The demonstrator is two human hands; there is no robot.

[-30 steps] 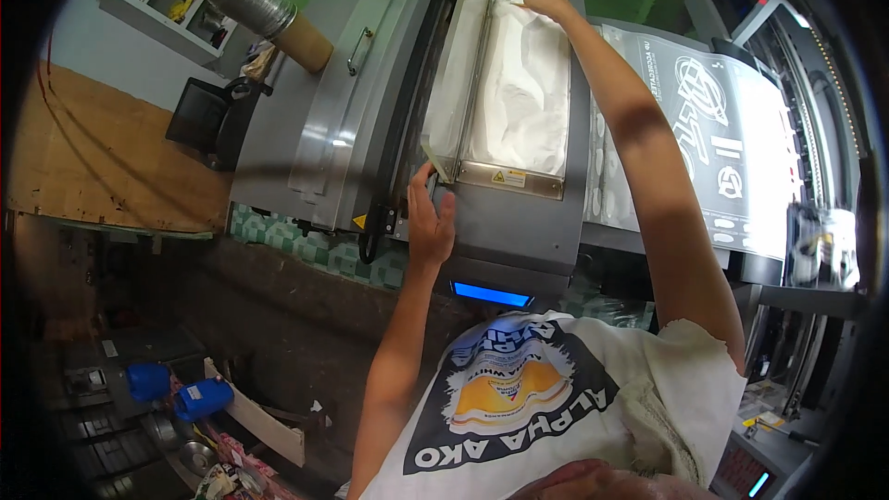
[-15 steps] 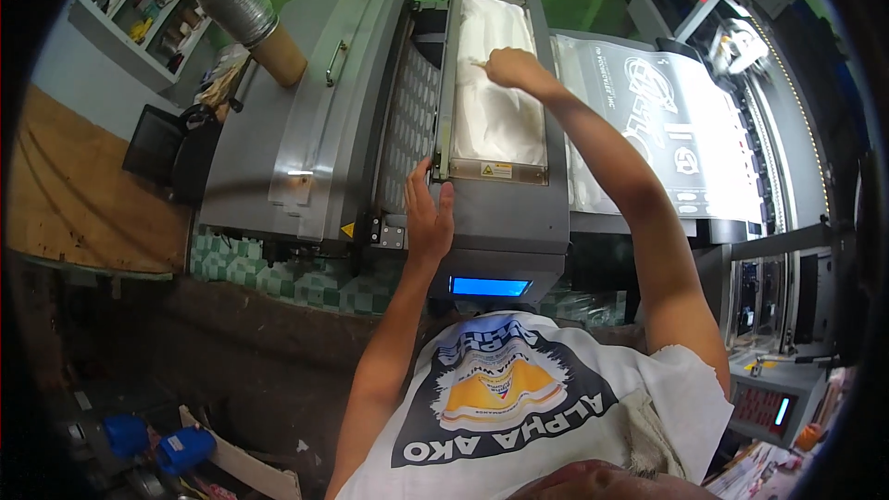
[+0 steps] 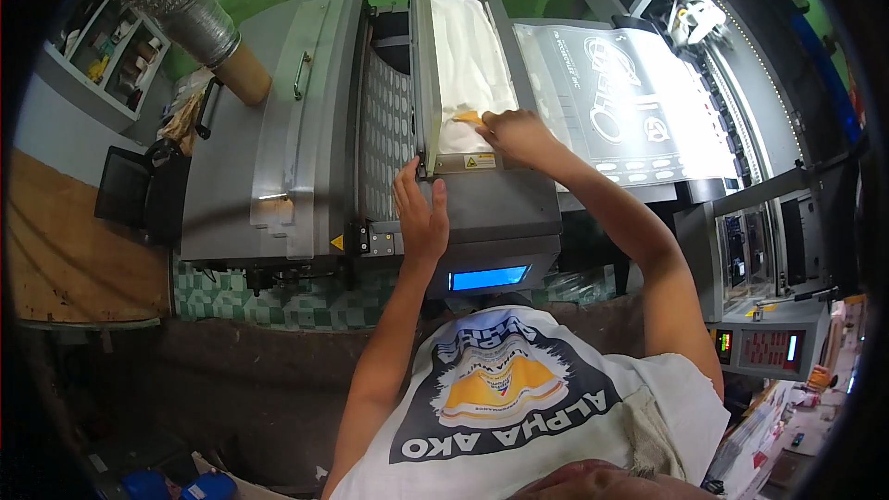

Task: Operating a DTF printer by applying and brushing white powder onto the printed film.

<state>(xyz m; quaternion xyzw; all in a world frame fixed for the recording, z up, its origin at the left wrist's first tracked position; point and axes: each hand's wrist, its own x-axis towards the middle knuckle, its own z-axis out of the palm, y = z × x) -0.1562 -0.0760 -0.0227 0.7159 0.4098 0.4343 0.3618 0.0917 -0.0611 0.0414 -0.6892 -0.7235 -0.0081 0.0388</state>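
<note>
My right hand (image 3: 514,134) grips a small orange-yellow scraper (image 3: 468,118) in the white powder (image 3: 472,46) near the front end of a long tray (image 3: 500,18) set in a grey machine. A narrow lid (image 3: 419,56) stands raised along the tray's left side. My left hand (image 3: 419,208) is at the lid's front end, fingers stretched and thumb apart, fingertips touching or very close to the frame. Below it the machine has a lit blue display (image 3: 488,278).
Left stand a grey curved-top machine (image 3: 231,194), a silver duct (image 3: 185,18), a shelf unit (image 3: 120,65) and a black chair (image 3: 120,194). Right lies printed film (image 3: 565,83) feeding from a large printer (image 3: 796,148), beside a control box (image 3: 769,352). Blue containers (image 3: 206,491) sit lower left.
My right hand has moved from the tray's far end to its front end, drawing the scraper toward me. The left hand stays at the lid, which now looks more upright. The view has shifted.
</note>
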